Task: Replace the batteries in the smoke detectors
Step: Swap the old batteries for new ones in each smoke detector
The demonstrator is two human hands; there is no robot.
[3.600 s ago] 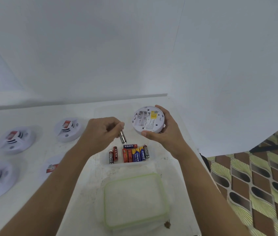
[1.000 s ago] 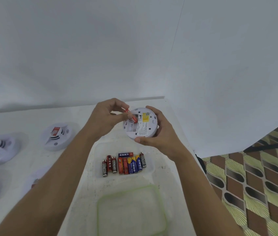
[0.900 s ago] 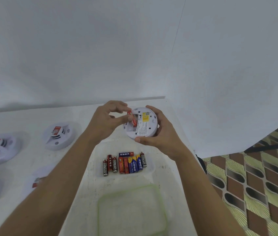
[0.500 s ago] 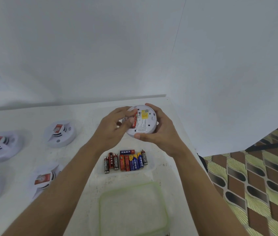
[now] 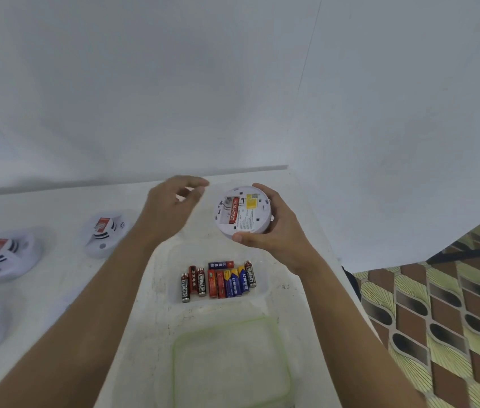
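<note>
White counter, white walls, my right hand curled round the upturned smoke detector above the loose batteries — red battery seated inside, left hand beside it, fingers loosely curled.

bright, even, soft light; faint shadows; wide-angle bending at edges; left hand blurred.

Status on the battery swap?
Done: one red battery sits in the open back of the detector held by the right hand. In hand: the slot beside it looks empty; left hand holds nothing. Left: spare batteries in the tray, other detectors on the table.
</note>
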